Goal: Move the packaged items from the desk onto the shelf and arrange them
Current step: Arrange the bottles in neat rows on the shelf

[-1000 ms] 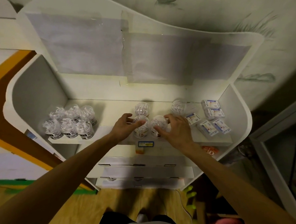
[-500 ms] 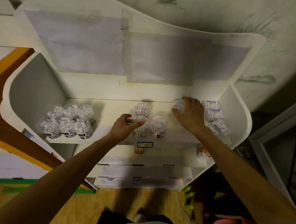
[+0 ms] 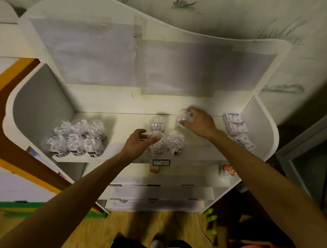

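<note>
Clear round tubs of white picks stand on the white shelf point(image 3: 124, 125). My right hand point(image 3: 200, 123) grips one tub point(image 3: 183, 118) at the back of the shelf's middle. My left hand point(image 3: 137, 143) curls round the front left tub point(image 3: 156, 142) of the middle group. Beside it stands another tub point(image 3: 175, 142), and a third point(image 3: 156, 123) stands behind. Several more tubs point(image 3: 78, 136) are clustered at the shelf's left end. Small flat boxes point(image 3: 234, 123) lie along the right end.
The shelf has curved side walls and a tall back panel with taped paper point(image 3: 136, 56). A blue price label point(image 3: 161, 162) sits on the front edge. Lower shelves hold an orange packet point(image 3: 227, 170). Wooden floor lies below.
My right hand left the front tub, reached to the back tub and took hold of it, then shifted it a little to the left. My left hand stayed on its tub.
</note>
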Tool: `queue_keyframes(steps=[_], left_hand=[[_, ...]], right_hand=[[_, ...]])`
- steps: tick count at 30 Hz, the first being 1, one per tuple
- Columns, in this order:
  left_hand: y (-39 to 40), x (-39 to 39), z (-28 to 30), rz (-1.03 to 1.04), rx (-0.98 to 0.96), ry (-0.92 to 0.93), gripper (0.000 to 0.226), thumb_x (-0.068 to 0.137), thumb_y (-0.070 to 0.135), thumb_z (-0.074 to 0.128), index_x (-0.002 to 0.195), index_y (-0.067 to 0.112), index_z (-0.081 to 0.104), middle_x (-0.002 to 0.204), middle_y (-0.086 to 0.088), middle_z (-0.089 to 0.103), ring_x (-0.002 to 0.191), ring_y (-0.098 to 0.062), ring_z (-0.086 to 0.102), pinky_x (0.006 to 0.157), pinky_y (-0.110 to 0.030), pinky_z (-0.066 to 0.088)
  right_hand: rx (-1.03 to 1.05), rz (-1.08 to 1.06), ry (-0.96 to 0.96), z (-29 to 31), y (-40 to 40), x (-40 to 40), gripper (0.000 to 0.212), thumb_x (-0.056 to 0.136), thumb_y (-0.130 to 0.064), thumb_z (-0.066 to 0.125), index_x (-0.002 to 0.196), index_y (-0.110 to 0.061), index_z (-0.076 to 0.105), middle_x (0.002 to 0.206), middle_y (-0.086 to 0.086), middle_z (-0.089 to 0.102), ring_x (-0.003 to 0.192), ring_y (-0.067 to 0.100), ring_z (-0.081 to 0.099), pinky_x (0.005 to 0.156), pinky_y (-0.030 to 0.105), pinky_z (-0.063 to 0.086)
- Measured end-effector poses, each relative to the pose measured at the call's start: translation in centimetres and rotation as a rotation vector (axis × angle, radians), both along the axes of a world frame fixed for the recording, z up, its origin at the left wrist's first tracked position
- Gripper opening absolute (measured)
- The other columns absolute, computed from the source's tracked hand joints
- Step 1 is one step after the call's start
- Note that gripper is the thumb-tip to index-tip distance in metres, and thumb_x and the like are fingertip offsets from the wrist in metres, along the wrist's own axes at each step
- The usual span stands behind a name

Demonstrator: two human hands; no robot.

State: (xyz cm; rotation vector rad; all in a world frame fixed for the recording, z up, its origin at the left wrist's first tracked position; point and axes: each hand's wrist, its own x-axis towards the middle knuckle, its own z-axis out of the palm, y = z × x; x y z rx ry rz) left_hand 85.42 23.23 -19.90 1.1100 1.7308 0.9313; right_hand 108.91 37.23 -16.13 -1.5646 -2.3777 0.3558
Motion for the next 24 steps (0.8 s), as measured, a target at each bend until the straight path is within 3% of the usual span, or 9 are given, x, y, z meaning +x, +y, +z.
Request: queue_keyframes(steps=[4, 7, 11, 16, 20, 22, 24], left_hand=[[0.0, 0.0, 0.1, 0.001, -0.001, 0.02, 0.087, 0.077, 0.054, 0.077, 0.145, 0.013, 0.041, 0.126, -0.002, 0.058, 0.107, -0.017, 0.058, 0.072, -0.019, 0.048], [0.0, -0.1, 0.1, -0.012, -0.016, 0.038, 0.091, 0.075, 0.057, 0.077, 0.146, 0.014, 0.04, 0.132, -0.005, 0.058, 0.107, -0.017, 0.059, 0.073, -0.021, 0.049], [0.6, -0.6, 1.2, -0.04, 0.002, 0.167, 0.098, 0.071, 0.062, 0.078, 0.146, 0.015, 0.038, 0.136, -0.002, 0.055, 0.107, -0.016, 0.06, 0.088, -0.035, 0.055], [0.9, -0.9, 2.6, -0.084, 0.105, 0.368, 0.103, 0.07, 0.058, 0.082, 0.15, 0.018, 0.031, 0.153, 0.0, 0.036, 0.125, -0.019, 0.051, 0.097, -0.044, 0.052], [1.6, -1.1, 3.1, -0.176, 0.147, 0.506, 0.108, 0.071, 0.058, 0.08, 0.155, 0.019, 0.023, 0.164, -0.001, 0.017, 0.147, -0.022, 0.027, 0.114, -0.048, 0.037], [2.0, -1.2, 3.6, -0.224, 0.134, 0.531, 0.108, 0.073, 0.056, 0.08, 0.156, 0.019, 0.021, 0.165, -0.002, 0.014, 0.15, -0.021, 0.018, 0.118, -0.047, 0.03], [2.3, -1.3, 3.6, -0.229, 0.107, 0.491, 0.11, 0.071, 0.053, 0.083, 0.156, 0.017, 0.021, 0.164, -0.005, 0.018, 0.149, -0.024, 0.022, 0.117, -0.048, 0.032]], right_hand=[[-0.054, 0.025, 0.045, -0.1, 0.1, -0.7, 0.07, 0.084, -0.068, 0.061, 0.136, -0.022, 0.053, 0.134, 0.002, 0.062, 0.115, 0.024, 0.061, 0.093, 0.04, 0.052], [0.074, -0.039, -0.012, -0.5, 0.2, -1.4, 0.075, 0.078, -0.08, 0.055, 0.126, -0.023, 0.06, 0.125, 0.0, 0.065, 0.108, 0.023, 0.062, 0.09, 0.038, 0.052], [0.214, -0.094, -0.085, -1.0, 0.5, -1.8, 0.066, 0.084, -0.074, 0.052, 0.122, -0.021, 0.061, 0.125, 0.006, 0.06, 0.111, 0.026, 0.057, 0.092, 0.04, 0.047], [0.084, -0.003, 0.051, -1.2, 0.3, -2.2, 0.057, 0.08, -0.056, 0.058, 0.127, -0.023, 0.061, 0.131, 0.003, 0.058, 0.115, 0.024, 0.057, 0.098, 0.04, 0.047], [-0.073, 0.034, 0.224, -0.7, 0.2, -1.9, 0.068, 0.083, -0.048, 0.061, 0.144, -0.021, 0.046, 0.15, 0.003, 0.047, 0.134, 0.025, 0.047, 0.109, 0.044, 0.042], [-0.017, -0.085, 0.233, -0.9, 0.0, -1.7, 0.067, 0.086, -0.055, 0.064, 0.141, -0.02, 0.048, 0.145, 0.002, 0.051, 0.127, 0.023, 0.051, 0.103, 0.043, 0.047], [0.006, -0.13, 0.233, -1.3, 0.0, -1.7, 0.057, 0.089, -0.055, 0.064, 0.131, -0.018, 0.056, 0.132, 0.002, 0.06, 0.115, 0.021, 0.059, 0.093, 0.038, 0.051]])
